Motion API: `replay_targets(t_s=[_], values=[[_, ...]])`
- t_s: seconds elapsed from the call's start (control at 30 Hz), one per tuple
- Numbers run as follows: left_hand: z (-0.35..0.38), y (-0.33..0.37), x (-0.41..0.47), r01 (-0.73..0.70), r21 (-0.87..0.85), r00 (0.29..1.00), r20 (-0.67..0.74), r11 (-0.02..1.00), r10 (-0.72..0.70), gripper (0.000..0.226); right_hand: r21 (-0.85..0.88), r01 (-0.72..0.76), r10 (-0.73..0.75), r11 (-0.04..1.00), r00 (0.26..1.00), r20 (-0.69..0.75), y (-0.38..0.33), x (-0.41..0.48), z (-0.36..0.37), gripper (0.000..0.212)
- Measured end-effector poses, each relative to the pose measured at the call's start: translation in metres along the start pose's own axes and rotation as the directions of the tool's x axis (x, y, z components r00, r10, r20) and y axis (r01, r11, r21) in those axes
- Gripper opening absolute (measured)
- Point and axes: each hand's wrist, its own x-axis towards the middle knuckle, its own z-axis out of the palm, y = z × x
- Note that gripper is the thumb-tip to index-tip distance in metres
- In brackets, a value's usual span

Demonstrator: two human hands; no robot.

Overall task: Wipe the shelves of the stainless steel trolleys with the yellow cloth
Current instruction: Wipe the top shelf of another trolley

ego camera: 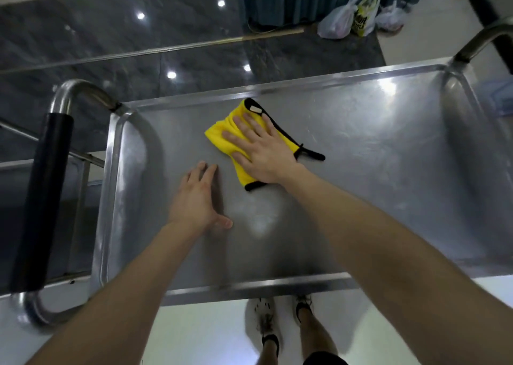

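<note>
A folded yellow cloth (pixel 222 131) with black trim lies on the top shelf (pixel 374 175) of a stainless steel trolley, left of the shelf's middle. My right hand (pixel 261 150) presses flat on the cloth with straight, spread fingers. Beside it, my left hand (pixel 198 198) rests flat on the bare steel, just left of and nearer than the cloth, holding nothing.
The trolley's handle (pixel 41 198) with a black grip curves up at the left, and another steel handle (pixel 480 42) rises at the far right. A lower shelf (pixel 80 192) shows at the left. Plastic bags (pixel 358 17) sit on the floor beyond. My feet (pixel 280 323) stand below the near rim.
</note>
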Motion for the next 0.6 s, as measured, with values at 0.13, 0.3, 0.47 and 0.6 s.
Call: replay_targets(t_s=[0.13, 0.3, 0.47, 0.6], values=[[-0.002, 0.000, -0.003, -0.010, -0.001, 1.000, 0.006, 1.000, 0.010, 0.154, 0.031, -0.113, 0.115, 0.993, 0.992, -0.057, 0.053, -0.068, -0.007, 0.057], [0.003, -0.002, -0.004, -0.022, -0.007, 1.000, -0.012, 1.000, 0.022, 0.152, 0.085, -0.676, 0.681, 0.732, 0.725, -0.106, 0.111, -0.115, -0.019, 0.066], [0.010, -0.012, -0.004, -0.052, -0.051, 0.998, -0.049, 0.997, 0.049, 0.148, 0.040, -0.630, 0.632, 0.775, 0.773, -0.065, 0.038, -0.066, -0.002, 0.068], [0.022, -0.029, -0.034, -0.033, 0.007, 0.965, -0.259, 0.999, 0.033, 0.133, -0.078, -0.112, 0.108, 0.991, 0.993, -0.054, -0.036, -0.098, 0.016, 0.063]])
